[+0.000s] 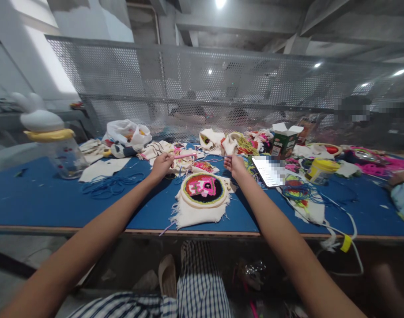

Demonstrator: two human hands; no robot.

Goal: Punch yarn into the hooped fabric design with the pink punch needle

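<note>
My left hand [162, 167] is closed round a slim pink punch needle [184, 156], whose tip points right. Level with it, my right hand [235, 167] has its fingers pinched together; a thin pale strand seems to reach them from the needle's side, but what they grip is too small to make out. Between my forearms an embroidery hoop [203, 205] lies on the table, stretched with frayed cream cloth [197, 216]. Its worked picture [205, 187] is pink, black, white and orange-red inside a yellow-green border. A lilac yarn end [168, 228] hangs at the cloth's lower left.
Blue yarn [112, 184] and a bunny-lidded jar [64, 154] are at left. Behind are cloth scraps [211, 140] and a white bag [127, 132]. A phone [266, 171], green box [284, 141], yellow-lidded tub [322, 171] and white cable [352, 218] lie right. A mesh divider [202, 84] stands behind.
</note>
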